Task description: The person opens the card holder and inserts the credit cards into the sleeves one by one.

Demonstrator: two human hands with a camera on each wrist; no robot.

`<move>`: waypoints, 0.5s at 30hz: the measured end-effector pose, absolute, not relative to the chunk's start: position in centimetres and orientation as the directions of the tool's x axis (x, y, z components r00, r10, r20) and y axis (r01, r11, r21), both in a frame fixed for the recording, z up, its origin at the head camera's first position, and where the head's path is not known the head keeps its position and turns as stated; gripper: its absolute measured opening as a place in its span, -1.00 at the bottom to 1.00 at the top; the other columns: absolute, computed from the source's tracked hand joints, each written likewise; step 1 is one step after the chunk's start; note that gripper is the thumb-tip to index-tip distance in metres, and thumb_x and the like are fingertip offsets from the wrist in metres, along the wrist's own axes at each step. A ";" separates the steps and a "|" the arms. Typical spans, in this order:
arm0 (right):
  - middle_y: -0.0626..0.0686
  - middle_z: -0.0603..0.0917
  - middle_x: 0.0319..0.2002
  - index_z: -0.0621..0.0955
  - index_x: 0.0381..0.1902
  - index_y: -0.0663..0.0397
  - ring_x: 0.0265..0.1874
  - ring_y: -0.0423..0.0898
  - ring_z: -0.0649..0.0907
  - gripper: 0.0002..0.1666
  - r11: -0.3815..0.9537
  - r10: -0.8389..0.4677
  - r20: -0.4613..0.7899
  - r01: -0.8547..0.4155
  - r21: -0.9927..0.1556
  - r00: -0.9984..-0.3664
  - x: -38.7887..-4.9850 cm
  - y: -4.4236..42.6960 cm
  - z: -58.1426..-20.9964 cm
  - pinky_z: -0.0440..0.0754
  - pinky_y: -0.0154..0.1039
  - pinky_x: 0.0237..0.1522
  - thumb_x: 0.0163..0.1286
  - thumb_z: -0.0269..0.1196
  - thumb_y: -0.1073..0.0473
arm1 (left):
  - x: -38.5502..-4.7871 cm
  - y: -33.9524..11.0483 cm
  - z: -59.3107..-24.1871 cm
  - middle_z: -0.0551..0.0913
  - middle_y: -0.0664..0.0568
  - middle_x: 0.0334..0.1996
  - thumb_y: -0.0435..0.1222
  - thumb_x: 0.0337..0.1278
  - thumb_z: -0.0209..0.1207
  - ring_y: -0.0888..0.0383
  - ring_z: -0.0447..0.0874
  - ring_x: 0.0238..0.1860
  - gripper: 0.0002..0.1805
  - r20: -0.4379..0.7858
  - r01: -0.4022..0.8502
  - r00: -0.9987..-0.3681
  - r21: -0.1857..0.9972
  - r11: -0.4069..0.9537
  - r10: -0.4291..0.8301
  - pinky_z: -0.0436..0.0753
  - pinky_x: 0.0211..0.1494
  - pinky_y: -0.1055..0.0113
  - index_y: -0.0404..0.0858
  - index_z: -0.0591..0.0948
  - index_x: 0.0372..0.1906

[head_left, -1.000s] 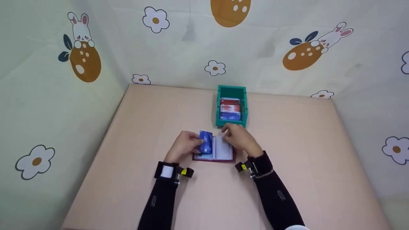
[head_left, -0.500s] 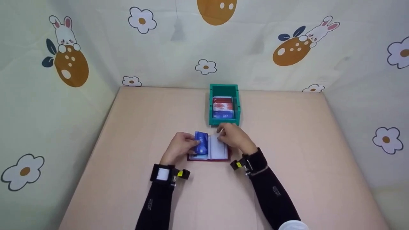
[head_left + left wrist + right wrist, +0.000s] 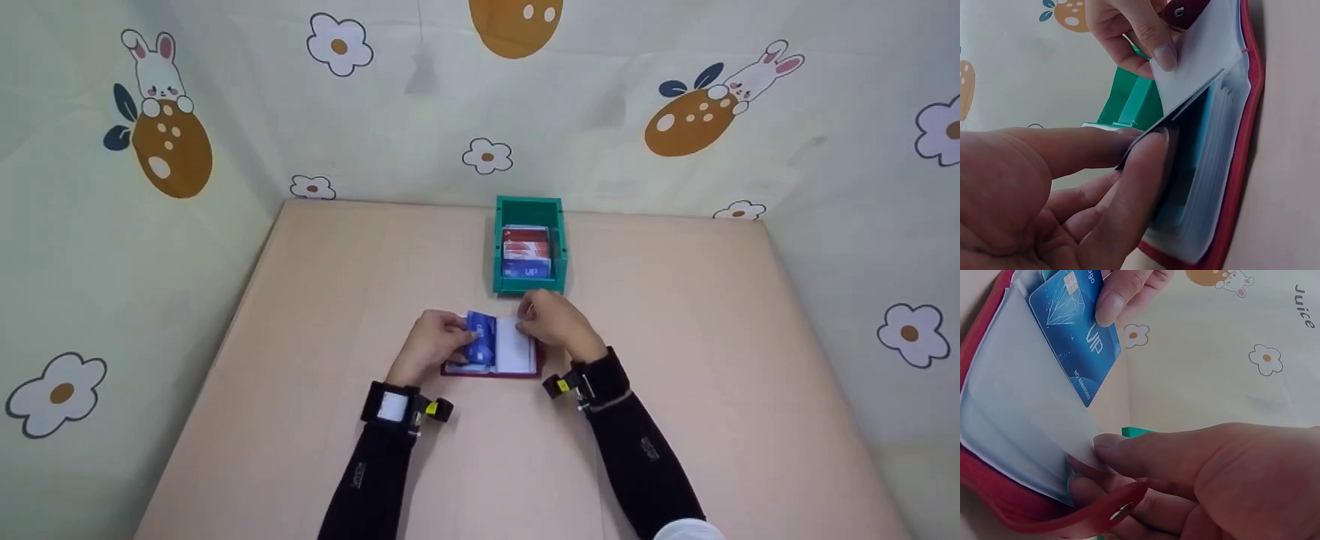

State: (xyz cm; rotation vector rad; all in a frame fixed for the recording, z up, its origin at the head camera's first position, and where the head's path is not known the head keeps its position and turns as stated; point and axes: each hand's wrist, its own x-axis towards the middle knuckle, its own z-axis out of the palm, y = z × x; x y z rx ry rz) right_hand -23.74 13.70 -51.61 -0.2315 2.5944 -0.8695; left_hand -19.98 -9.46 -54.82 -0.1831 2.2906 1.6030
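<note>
A red card holder (image 3: 516, 374) lies spread on the table with clear plastic sleeves. My left hand (image 3: 436, 343) pinches a blue VIP card (image 3: 481, 341) over the holder's left side; in the right wrist view the thumb lies on the face of the blue card (image 3: 1075, 326). My right hand (image 3: 556, 324) pinches the edge of a translucent sleeve on the right side, seen as the pale sleeve (image 3: 1022, 388) in the right wrist view. There the strap with a metal snap (image 3: 1129, 503) passes in front of the right fingers. The left wrist view shows the card edge-on beside the sleeve stack (image 3: 1207, 202).
Beyond the hands stands a green bin (image 3: 529, 286) with red, white and blue cards (image 3: 526, 251) inside. Patterned cloth walls rise behind and beside the table (image 3: 337, 255). A white round object (image 3: 688, 529) shows at the bottom edge.
The head view has shifted somewhat. Both hands keep their grips; the blue card and the sleeve have barely moved relative to the holder.
</note>
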 end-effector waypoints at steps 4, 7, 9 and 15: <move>0.20 0.78 -0.08 0.71 0.05 0.17 -0.24 0.01 0.71 -0.77 0.796 -0.275 -0.318 -0.030 -0.605 -0.907 -23.8 13.9 -51.8 0.75 -0.14 -0.17 0.54 0.37 0.18 | -20.0 -8.9 -54.8 0.80 -0.17 -0.17 -0.35 0.41 0.38 0.15 0.79 -0.41 -0.78 -0.338 -0.285 -0.937 0.889 0.359 0.093 0.82 -0.31 0.34 -0.42 0.74 0.01; 0.19 0.77 -0.10 0.71 0.04 0.17 -0.27 0.00 0.70 -0.78 0.794 -0.283 -0.317 -0.035 -0.608 -0.905 -23.9 13.9 -51.8 0.74 -0.17 -0.21 0.54 0.37 0.19 | -20.0 -8.6 -54.7 0.81 -0.17 -0.16 -0.35 0.41 0.37 0.16 0.80 -0.41 -0.76 -0.331 -0.273 -0.938 0.888 0.370 0.102 0.82 -0.31 0.34 -0.43 0.74 0.02; 0.19 0.77 -0.11 0.71 0.03 0.17 -0.29 -0.01 0.70 -0.79 0.793 -0.284 -0.321 -0.033 -0.608 -0.904 -23.9 13.9 -51.9 0.73 -0.19 -0.23 0.54 0.37 0.19 | -20.0 -8.6 -54.7 0.82 -0.18 -0.15 -0.35 0.41 0.37 0.17 0.80 -0.42 -0.76 -0.325 -0.267 -0.941 0.882 0.389 0.092 0.82 -0.32 0.34 -0.43 0.74 0.03; 0.19 0.79 -0.13 0.73 -0.01 0.18 -0.33 -0.03 0.71 -0.82 0.787 -0.283 -0.330 -0.021 -0.617 -0.901 -23.8 14.1 -51.9 0.71 -0.22 -0.29 0.52 0.38 0.21 | -19.8 -8.9 -54.4 0.83 -0.22 -0.15 -0.37 0.39 0.38 0.15 0.76 -0.45 -0.74 -0.320 -0.277 -0.947 0.847 0.454 0.020 0.78 -0.36 0.34 -0.44 0.74 0.04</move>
